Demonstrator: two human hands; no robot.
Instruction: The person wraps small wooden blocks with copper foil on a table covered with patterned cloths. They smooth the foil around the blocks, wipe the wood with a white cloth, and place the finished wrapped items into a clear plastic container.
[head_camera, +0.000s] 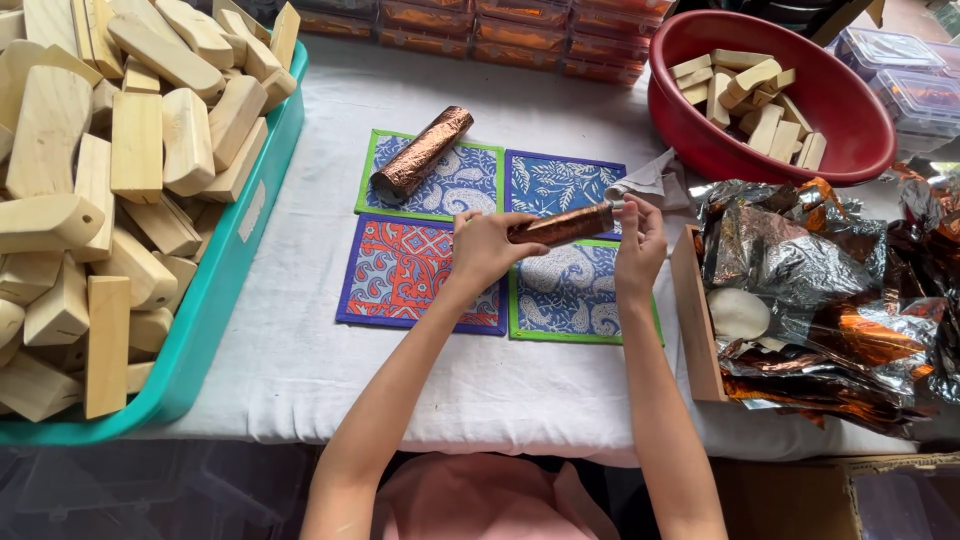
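My left hand (487, 246) and my right hand (640, 243) hold a long block wrapped in copper-coloured foil (562, 226) level between them, above four patterned cloth mats (400, 270). The left hand grips its left end; the right hand's fingers pinch the foil at the right end. A second foil-wrapped block (420, 152) lies slantwise on the far left mat.
A teal tray (215, 300) heaped with bare wooden blocks (130, 150) fills the left. A red basin (840, 100) with more blocks stands at the back right. Crumpled silver and copper foil sheets (820, 290) lie in a wooden tray (695, 320) on the right. Stacked clear boxes line the back.
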